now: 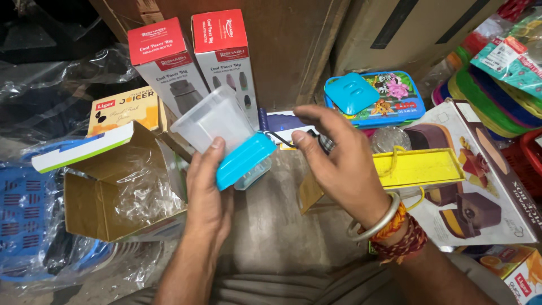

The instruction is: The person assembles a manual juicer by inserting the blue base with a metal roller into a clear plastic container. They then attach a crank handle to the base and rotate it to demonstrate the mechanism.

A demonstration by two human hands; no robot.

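My left hand [208, 189] grips a clear plastic juicer cup [214, 120] with a light blue base [244, 160], tilted up and to the left. Just right of it, my right hand [337, 164] pinches a thin dark wire handle [280, 139] that hooks onto the blue base. That wrist wears a metal bangle and red threads. An open cardboard box [116, 192] with clear plastic wrap inside lies to the left of my left hand, its flap raised.
Two red-and-white bottle boxes [195, 62] stand behind against brown cartons. A blue cartoon lunch box [375, 97] and its blue lid lie at the right, with a yellow tray [418, 166], a printed carton [485, 186] and stacked coloured plates. A blue basket [25, 220] sits at the left.
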